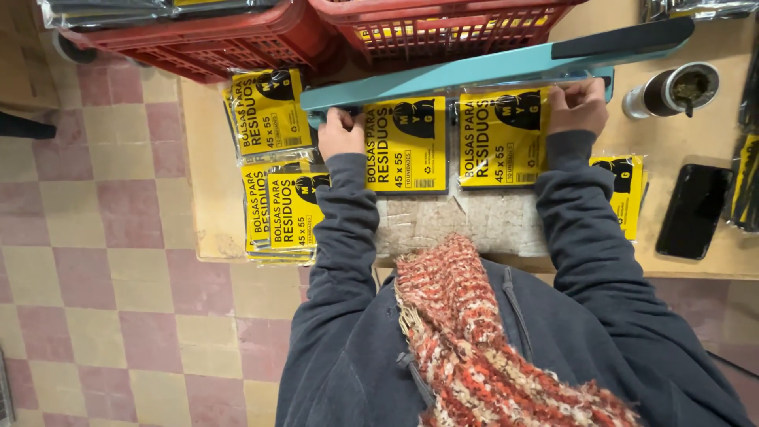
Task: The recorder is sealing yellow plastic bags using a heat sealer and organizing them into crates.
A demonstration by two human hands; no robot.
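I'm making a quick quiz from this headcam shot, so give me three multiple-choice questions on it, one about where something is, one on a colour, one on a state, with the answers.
1. Where does the black phone lie?
A. On the table, out past the right hand
B. In a red crate
C. On the tiled floor

2. What colour is the long sealer bar above the packets?
A. Red
B. Teal
C. White

3. How do the two hands stand?
A. Both lifted off the table
B. One hangs at the person's side
C. Each rests at the top edge of a yellow packet under the bar

Answers: 1 A, the phone is on the table beyond the right hand. 2 B, the bar is teal with a dark grip. 3 C, the left hand is beside the left packet and the right hand is on the right packet.
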